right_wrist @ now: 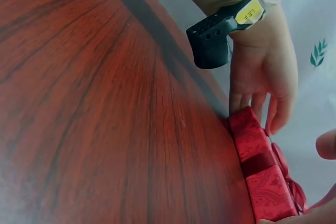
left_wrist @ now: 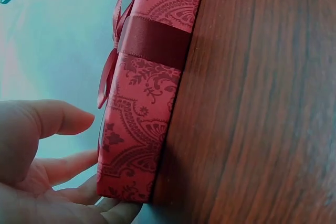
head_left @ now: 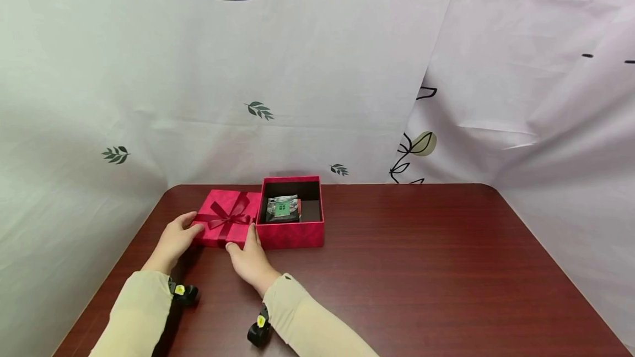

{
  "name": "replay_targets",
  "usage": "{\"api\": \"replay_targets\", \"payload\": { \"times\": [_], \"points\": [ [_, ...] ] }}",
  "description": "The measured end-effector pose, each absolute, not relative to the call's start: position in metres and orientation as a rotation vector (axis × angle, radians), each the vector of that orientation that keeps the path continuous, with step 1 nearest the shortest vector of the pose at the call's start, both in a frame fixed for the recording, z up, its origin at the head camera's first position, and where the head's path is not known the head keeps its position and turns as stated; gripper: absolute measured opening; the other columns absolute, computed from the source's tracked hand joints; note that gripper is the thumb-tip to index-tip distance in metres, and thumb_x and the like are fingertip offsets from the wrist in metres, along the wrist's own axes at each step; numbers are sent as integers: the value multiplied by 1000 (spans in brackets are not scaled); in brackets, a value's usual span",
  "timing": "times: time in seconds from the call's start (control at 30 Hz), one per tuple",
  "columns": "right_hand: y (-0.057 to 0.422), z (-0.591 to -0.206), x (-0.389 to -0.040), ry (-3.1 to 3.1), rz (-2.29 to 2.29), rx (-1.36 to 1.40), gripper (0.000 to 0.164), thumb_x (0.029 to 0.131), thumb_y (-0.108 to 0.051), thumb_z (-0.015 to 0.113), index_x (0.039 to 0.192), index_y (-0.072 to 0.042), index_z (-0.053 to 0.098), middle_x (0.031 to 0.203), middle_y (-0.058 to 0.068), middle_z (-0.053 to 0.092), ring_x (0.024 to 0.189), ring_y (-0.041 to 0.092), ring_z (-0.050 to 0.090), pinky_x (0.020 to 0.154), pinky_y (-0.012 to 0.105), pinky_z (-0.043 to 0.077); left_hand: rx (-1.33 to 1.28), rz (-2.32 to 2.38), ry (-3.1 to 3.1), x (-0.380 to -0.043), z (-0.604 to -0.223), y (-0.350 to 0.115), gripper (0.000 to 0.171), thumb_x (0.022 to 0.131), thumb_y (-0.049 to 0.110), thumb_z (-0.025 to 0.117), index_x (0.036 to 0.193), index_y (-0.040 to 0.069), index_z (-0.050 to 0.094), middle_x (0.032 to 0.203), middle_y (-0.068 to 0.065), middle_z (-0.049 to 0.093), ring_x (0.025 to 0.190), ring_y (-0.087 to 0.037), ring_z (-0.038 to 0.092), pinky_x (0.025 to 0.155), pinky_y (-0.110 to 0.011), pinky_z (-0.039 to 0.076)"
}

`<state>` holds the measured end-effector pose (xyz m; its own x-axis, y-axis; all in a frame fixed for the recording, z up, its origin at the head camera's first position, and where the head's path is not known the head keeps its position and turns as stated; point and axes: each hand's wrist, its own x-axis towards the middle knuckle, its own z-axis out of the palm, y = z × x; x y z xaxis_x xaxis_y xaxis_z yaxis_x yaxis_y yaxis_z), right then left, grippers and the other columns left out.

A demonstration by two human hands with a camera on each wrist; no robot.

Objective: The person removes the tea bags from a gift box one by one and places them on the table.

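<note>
While touching the left end of the red lid [head_left: 218,203] with the left grip [head_left: 173,238], not clenched around it: with fingers fairly straight and, as seen from the left wrist, with the thumb just clear of the lid. Reaching likewise to the lid's right end with the right grip [head_left: 252,263], beside the box, with fingers extended and thumb apart from them. Lying flat near the far edge of the dark red-brown surface [head_left: 446,269], topped with a ribbon bow [head_left: 229,218], immediately left of a matching red box [head_left: 291,236]. Uncovered and dark inside, containing toward the left a dark packet [head_left: 272,215] with a green label [head_left: 282,207]. Dressed in cream sleeves [head_left: 134,313], with black wristbands [head_left: 259,329] bearing yellow patches. Backed by a pale, creased cloth [head_left: 322,59] printed with leaf sprigs [head_left: 259,110].
</note>
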<state>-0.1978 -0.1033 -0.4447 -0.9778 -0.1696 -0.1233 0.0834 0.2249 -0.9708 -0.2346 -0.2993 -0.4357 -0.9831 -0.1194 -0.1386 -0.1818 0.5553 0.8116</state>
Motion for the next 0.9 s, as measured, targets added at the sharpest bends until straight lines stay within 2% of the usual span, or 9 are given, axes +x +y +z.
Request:
{"api": "replay_targets", "payload": {
  "times": [0.23, 0.4, 0.5, 0.7, 0.8, 0.9],
  "points": [
    [-95, -443, -193, 2336, -1792, -265, 76, 98, -25, 62, 161, -7, 23, 167, 10, 21, 151, 27, 26, 121, 44, 29, -248, 1448, 2750, -235, -434, -297, 62, 105, 19, 44, 155, -11, 23, 155, -38, 27, 141, -50, 30, 115, -62, 31],
    [-83, -436, -184, 2403, -1755, -397, 70, 98, -23, 61, 160, -11, 30, 160, 7, 36, 146, 22, 38, 117, 44, 35, -203, 1462, 2889, -234, -429, -288, 54, 105, 16, 47, 151, -9, 35, 151, -35, 38, 141, -48, 37, 113, -61, 33],
    [-74, -432, -180, 2450, -1806, -508, 64, 98, -16, 60, 157, -11, 36, 152, 9, 46, 138, 23, 47, 114, 41, 41, -173, 1455, 2992, -232, -423, -279, 47, 104, 12, 49, 147, -7, 43, 147, -34, 45, 137, -47, 42, 111, -62, 35],
    [-58, -425, -180, 2459, -2079, -668, 46, 93, 2, 56, 138, -6, 56, 125, 14, 60, 111, 27, 63, 92, 28, 55, -4, 1447, 3233, -229, -411, -258, 40, 100, 6, 54, 138, -4, 56, 137, -32, 52, 129, -48, 47, 106, -64, 37],
    [-48, -419, -182, 2499, -2165, -732, 35, 92, 3, 56, 125, -5, 64, 115, 11, 64, 100, 23, 65, 84, 23, 57, 171, 1453, 3362, -229, -407, -247, 37, 97, 2, 55, 133, -4, 61, 133, -30, 55, 127, -46, 49, 105, -63, 39],
    [-36, -412, -186, 2572, -2212, -768, 27, 92, 4, 57, 115, -5, 69, 108, 7, 66, 96, 21, 66, 81, 24, 58, 377, 1413, 3452, -227, -402, -234, 36, 96, -1, 56, 131, -4, 62, 133, -27, 56, 127, -45, 50, 104, -64, 39]
  ]
}}
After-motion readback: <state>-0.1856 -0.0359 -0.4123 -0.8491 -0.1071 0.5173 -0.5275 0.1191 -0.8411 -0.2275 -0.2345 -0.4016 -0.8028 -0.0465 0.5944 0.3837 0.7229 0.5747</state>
